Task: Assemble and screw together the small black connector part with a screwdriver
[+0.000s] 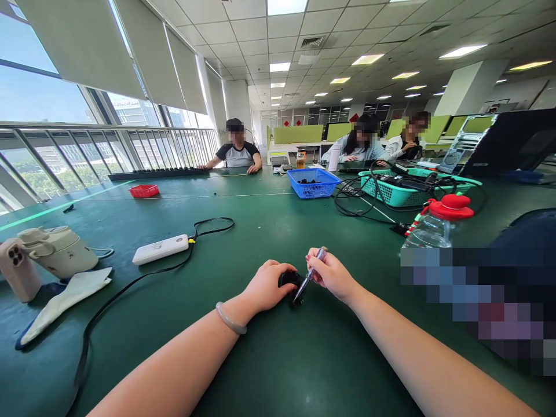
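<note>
My left hand is closed around a small black part on the green tabletop, its thumb and fingers curled over the sides. The part's exact kind is hard to make out under the fingers. In my right hand is a slim, silvery, pen-shaped screwdriver, pinched between thumb and fingers. It slants down to the left, its lower end at the near edge of the black part. Whether the tip touches a screw is too small to tell.
A white power bank with a black strap lies left, beyond a pale cloth and a phone. Blue and teal baskets, cables and a red-capped bottle stand right. Several people sit at the far side.
</note>
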Demonstrator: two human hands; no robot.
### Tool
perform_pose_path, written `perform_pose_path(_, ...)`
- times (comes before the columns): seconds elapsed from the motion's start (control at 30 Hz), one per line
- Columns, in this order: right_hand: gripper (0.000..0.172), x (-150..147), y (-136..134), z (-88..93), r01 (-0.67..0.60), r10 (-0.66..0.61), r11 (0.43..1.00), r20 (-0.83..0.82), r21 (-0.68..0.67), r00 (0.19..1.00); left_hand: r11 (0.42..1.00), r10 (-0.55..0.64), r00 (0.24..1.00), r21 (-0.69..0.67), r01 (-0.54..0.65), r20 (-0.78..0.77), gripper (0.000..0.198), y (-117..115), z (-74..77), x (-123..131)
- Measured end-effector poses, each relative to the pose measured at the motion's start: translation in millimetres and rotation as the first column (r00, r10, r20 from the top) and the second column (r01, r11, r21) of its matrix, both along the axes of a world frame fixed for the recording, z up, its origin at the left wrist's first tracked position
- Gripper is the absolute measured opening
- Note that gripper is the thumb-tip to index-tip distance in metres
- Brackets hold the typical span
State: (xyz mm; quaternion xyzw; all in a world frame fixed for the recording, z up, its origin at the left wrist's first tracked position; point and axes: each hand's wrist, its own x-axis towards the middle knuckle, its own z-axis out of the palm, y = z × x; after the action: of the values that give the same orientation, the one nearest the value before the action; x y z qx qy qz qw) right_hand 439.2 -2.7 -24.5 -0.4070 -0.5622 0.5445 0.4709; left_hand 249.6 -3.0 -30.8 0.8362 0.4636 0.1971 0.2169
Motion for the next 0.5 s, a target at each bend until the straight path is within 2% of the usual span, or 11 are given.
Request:
perform_pose_path(0.1, 0.036, 0, -4, 6.2, 0.029, -0.029, 0.996, 0.003, 0.086, 1.0, 1.0, 0.005, 1.0, 0.006, -0.005, 0.007, 0.035, 0, 0.0, 0)
perform_pose_path(0.17, 0.039, 1, -8, 10.9, 0.125, -0.122, 0.978, -0.03, 0.168, 0.992, 1.0, 0.001, 1.0, 0.018, -0.001, 0.008, 0.034, -1, 0.3, 0)
perform_pose_path(0.23, 0.04, 2, -12, 14.7, 0.254, -0.257, 0.928, -0.025, 0.273, 0.966, 1.0, -0.004, 1.0, 0.024, 0.004, 0.001, 0.034, -1, 0.9, 1)
perform_pose_path(0.3, 0.037, 2, -18, 16.8, 0.327, -0.376, 0.853, 0.046, 0.406, 0.925, 0.999, -0.015, 1.0, 0.031, 0.015, -0.005, 0.034, -2, 1.2, 0)
perform_pose_path(0.4, 0.029, 0, -25, 17.1, 0.27, -0.454, 0.768, 0.195, 0.581, 0.87, 0.997, -0.045, 0.999, 0.06, 0.045, -0.01, 0.037, -1, 0.5, 0)
perform_pose_path(0.5, 0.025, -3, -29, 16.2, 0.15, -0.436, 0.759, 0.324, 0.634, 0.84, 0.995, -0.061, 0.998, 0.082, 0.062, -0.019, 0.04, -1, -1.0, 0)
